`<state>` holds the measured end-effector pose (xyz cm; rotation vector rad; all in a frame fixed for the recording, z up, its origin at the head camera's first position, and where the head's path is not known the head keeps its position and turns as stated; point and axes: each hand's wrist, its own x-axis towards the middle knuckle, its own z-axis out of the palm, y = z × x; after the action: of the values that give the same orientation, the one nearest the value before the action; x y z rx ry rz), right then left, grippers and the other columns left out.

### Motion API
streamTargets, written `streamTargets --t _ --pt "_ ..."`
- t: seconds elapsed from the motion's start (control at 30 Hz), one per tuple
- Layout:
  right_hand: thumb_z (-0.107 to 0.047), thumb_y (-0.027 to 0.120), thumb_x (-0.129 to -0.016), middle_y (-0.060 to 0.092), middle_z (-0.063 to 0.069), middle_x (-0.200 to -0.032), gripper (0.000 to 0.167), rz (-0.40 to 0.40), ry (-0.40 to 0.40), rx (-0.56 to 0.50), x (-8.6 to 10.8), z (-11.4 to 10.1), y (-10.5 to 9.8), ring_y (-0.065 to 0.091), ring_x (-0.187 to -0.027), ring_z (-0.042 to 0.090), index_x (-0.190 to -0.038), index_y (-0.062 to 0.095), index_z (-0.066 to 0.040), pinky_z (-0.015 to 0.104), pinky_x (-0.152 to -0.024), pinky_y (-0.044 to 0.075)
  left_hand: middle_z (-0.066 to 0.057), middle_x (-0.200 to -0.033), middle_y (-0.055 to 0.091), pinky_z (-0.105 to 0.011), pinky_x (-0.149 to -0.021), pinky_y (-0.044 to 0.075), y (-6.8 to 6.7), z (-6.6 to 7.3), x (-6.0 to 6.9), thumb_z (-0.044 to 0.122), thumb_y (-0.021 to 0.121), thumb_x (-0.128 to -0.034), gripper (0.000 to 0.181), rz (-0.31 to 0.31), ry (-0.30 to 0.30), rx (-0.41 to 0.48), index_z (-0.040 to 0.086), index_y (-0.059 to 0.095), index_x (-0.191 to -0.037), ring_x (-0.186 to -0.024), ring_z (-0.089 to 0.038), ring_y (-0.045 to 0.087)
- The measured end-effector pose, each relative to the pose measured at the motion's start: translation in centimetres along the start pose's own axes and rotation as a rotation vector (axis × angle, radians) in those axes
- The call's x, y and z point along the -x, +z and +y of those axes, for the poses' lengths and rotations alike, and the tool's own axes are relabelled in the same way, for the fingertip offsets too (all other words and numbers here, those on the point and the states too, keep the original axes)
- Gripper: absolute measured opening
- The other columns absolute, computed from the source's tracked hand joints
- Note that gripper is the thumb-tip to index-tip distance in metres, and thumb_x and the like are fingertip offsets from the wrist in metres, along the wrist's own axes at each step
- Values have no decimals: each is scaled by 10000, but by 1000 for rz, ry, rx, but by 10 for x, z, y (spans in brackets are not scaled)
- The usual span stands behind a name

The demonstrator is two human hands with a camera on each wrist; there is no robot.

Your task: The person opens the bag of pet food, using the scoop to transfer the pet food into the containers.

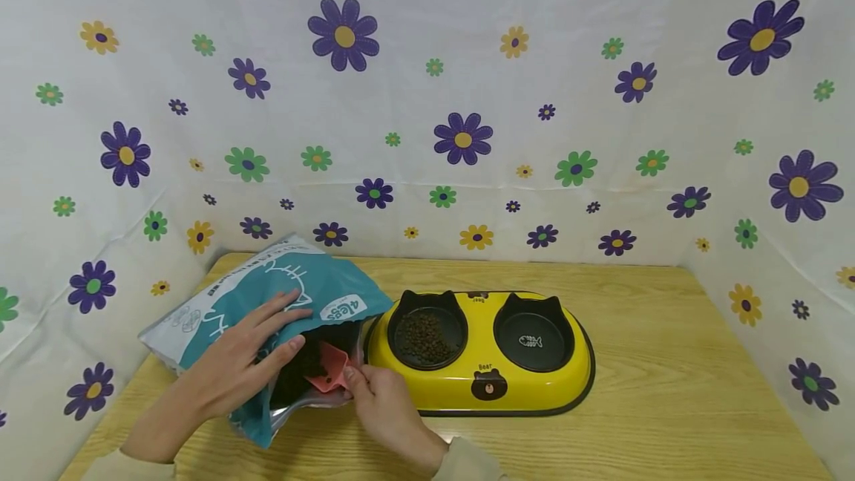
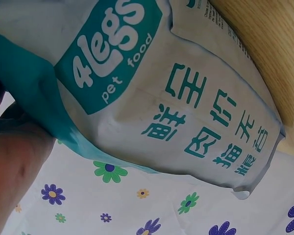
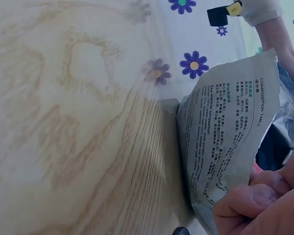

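A teal and white pet food bag (image 1: 254, 295) lies tilted on the table, its mouth facing right with dark kibble inside. Across its upper side rests my left hand (image 1: 230, 362), fingers on the outside and thumb at the mouth, holding the rim. My right hand (image 1: 387, 399) grips the handle of a pink-red scoop (image 1: 329, 370); the scoop's head is inside the mouth with a few dark pieces on it. Close to the right hand stands a yellow double pet bowl (image 1: 441, 388). Brown kibble (image 1: 426, 336) lies in its left dish; the right dish (image 1: 554, 355) shows a fishbone print.
The wooden table (image 1: 654, 392) extends right of the bowl and in front of it. A white flower-patterned cloth (image 1: 414, 95) surrounds the back and both sides. In the right wrist view, the bag's printed side panel (image 3: 225, 127) stands beside the hand.
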<state>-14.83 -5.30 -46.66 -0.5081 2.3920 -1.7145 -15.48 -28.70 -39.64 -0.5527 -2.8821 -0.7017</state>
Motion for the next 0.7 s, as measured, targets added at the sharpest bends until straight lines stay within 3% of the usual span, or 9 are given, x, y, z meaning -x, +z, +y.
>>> streamTargets --t 0.2,0.4,0.7 --pt "-302 499 -1088 415 -82 -644 418 -12 101 -182 0 3 0 357 -594 49 -869 712 -17 204 -536 269 -66 -1661 364 -745 -1078 360 0 1 0 404 525 -1060 422 -5 -5 3 286 563 -1464 -1503 -457 343" --pt "-361 489 -1088 360 -52 -546 435 -63 237 -413 2 8 -1 273 -457 94 -954 697 -3 220 -414 239 -65 -1664 357 -752 -1084 351 0 1 0 417 517 -1061 431 -12 -12 -3 288 555 -1471 -1510 -453 333" --pt "-406 476 -1085 364 -43 -581 428 -103 290 -549 3 13 -2 260 -469 111 -986 677 -42 206 -396 226 -65 -1665 355 -749 -1086 355 0 1 1 410 511 -1065 430 -13 -13 -6 285 551 -1474 -1511 -450 334"
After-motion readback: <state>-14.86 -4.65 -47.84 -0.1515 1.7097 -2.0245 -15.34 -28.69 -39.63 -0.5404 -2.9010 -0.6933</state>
